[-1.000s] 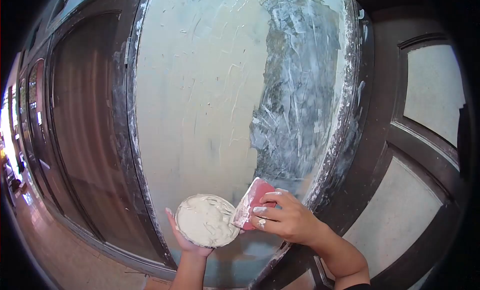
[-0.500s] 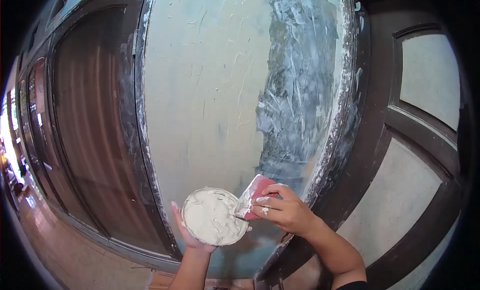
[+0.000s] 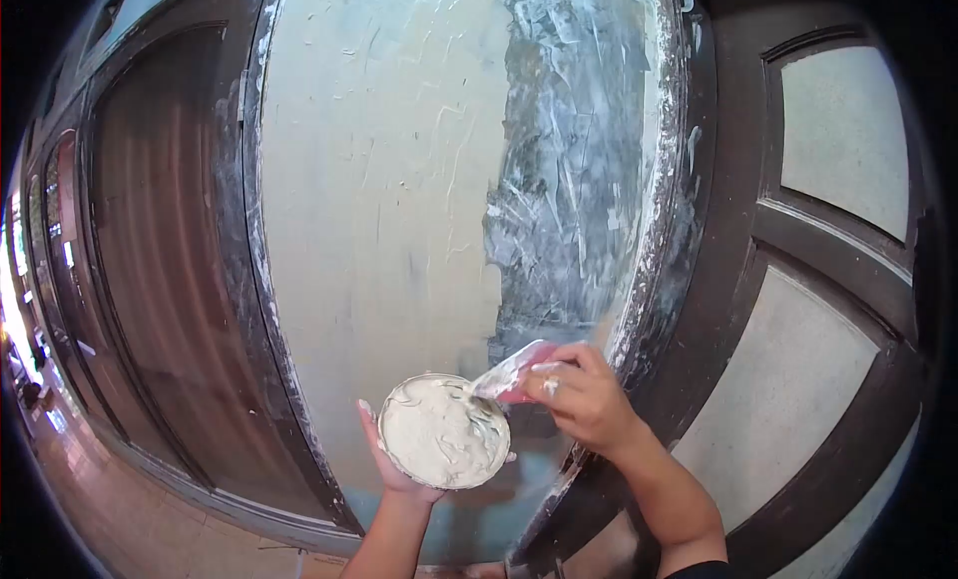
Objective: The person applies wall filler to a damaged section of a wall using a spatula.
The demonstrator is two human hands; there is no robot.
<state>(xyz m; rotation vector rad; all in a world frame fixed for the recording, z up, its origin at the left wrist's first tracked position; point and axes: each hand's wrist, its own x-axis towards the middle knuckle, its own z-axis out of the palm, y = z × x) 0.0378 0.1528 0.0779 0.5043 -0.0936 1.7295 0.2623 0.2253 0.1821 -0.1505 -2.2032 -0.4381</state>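
My left hand (image 3: 391, 467) grips a round tub of off-white putty (image 3: 444, 434) from below and the side, its open top facing me. Thick, ridged putty fills the tub nearly to the rim. Between the fingers of my right hand (image 3: 582, 394) is a pink putty scraper (image 3: 523, 376), its face smeared with white. The scraper's lower edge is at the tub's upper right rim, by the putty. White smears mark my right fingers. Behind both hands stands a wall panel (image 3: 369, 220), pale and coated on the left, with a bare blue-grey strip (image 3: 569, 180) on its right.
White-spattered dark frame edges (image 3: 654, 240) border the panel. A dark door with pale inset panels (image 3: 843, 140) is on the right. On the left, a dark framed door (image 3: 165, 240) stands above the tiled floor (image 3: 130, 499).
The scraper has shifted up along the tub's rim and tilted flatter. A fresh groove shows in the putty's upper right. The view has swung slightly, so the wall appears farther left.
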